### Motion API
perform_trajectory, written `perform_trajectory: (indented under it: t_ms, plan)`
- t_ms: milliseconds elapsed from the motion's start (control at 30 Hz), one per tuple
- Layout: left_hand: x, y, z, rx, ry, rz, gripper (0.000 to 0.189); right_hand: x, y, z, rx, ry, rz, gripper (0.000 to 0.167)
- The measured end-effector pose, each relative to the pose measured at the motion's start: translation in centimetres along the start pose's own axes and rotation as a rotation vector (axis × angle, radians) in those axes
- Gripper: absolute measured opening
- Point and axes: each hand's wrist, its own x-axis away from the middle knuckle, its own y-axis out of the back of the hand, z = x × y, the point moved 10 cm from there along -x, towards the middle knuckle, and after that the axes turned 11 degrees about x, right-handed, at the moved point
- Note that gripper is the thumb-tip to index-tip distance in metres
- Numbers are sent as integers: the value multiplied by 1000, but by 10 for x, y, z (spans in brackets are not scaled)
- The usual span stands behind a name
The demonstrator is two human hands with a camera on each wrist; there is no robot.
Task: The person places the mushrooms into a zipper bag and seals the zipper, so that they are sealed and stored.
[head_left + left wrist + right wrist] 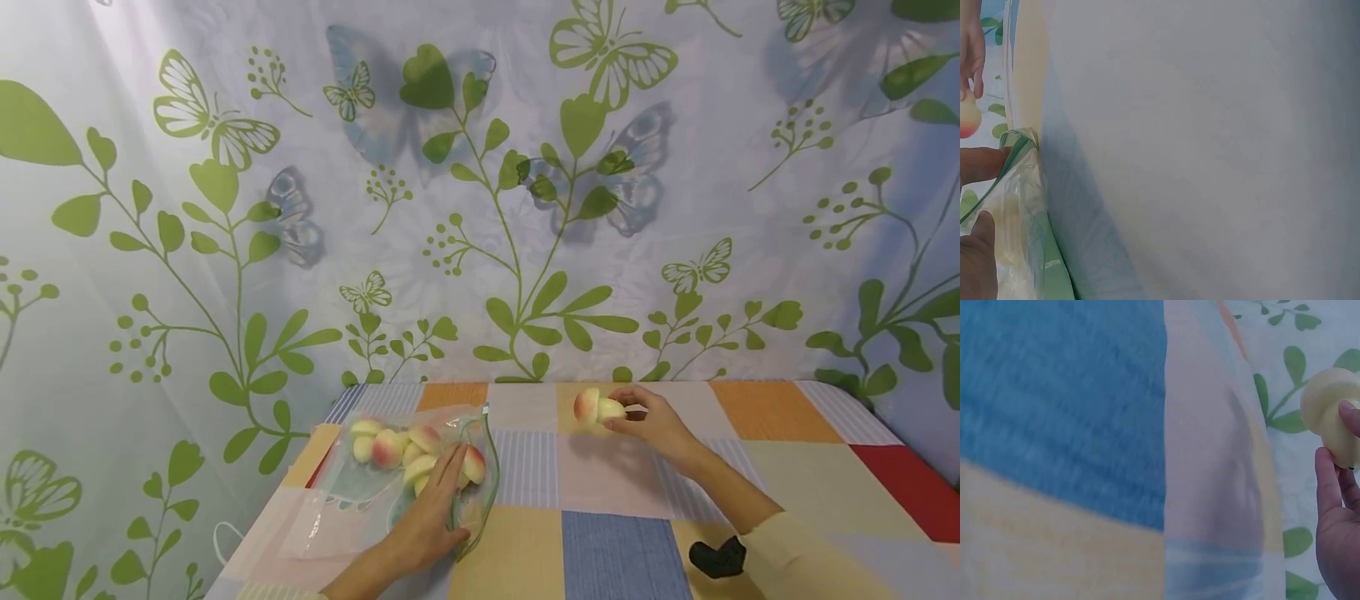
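Note:
A mushroom-shaped piece (587, 407) with a red-tinged cap and pale yellow stem is raised above the far part of the table. My right hand (656, 423) pinches it by the stem between thumb and fingers. In the right wrist view, the piece (1329, 403) appears pale yellow, with the thumb across its stem. To the left lies a clear plastic zip bag (311, 521) with a green edge, holding several similar mushroom pieces (387, 448). My left hand (429, 527) rests at the bag's edge, its fingers fairly straight; a finger touches the green strip (1016, 153).
A patchwork cloth (510, 546) covers the table. Near my right sleeve is a small black object (717, 558). Behind the table hangs a curtain (480, 250) printed with leaves and butterflies. A white cord (221, 542) shows beside the table's left edge.

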Motion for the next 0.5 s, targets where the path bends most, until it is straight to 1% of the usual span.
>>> perform_trajectory:
  t_ms: [200,367,500]
  plan:
    - [0,1,-1,8,-4,-3,119,-6,-19,16,-37,18,35,56]
    - [1,0,-1,17,-6,4,119,-9,-37,27,-86,33,56,51]
    - [2,0,-1,19,-4,3,118,-12,-51,37,-95,57,71,47]
